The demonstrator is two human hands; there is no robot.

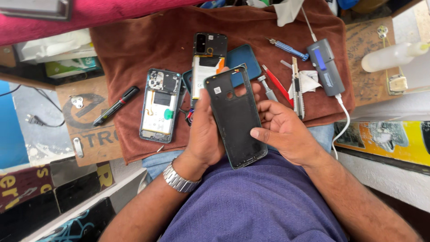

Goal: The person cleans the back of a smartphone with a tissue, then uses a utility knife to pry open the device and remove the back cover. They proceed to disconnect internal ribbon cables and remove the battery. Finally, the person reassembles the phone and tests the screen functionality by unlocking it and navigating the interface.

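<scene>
A black phone back cover (235,118) is held over my lap with its inner side facing up. My left hand (204,134), with a metal watch at the wrist, grips its left edge. My right hand (282,130) supports its right edge, the thumb resting on the cover. Just beyond, on the brown cloth (134,49), lie two opened phones: one with a teal frame (160,105) to the left and one with a white battery showing (207,62) behind the cover.
On the cloth lie a blue-handled screwdriver (289,48), a red-handled tool (277,85), a utility knife (296,87), a grey-blue device (326,67) with a white cable, and a blue phone cover (244,60). A black marker (116,106) lies left; a white bottle (392,56) lies right.
</scene>
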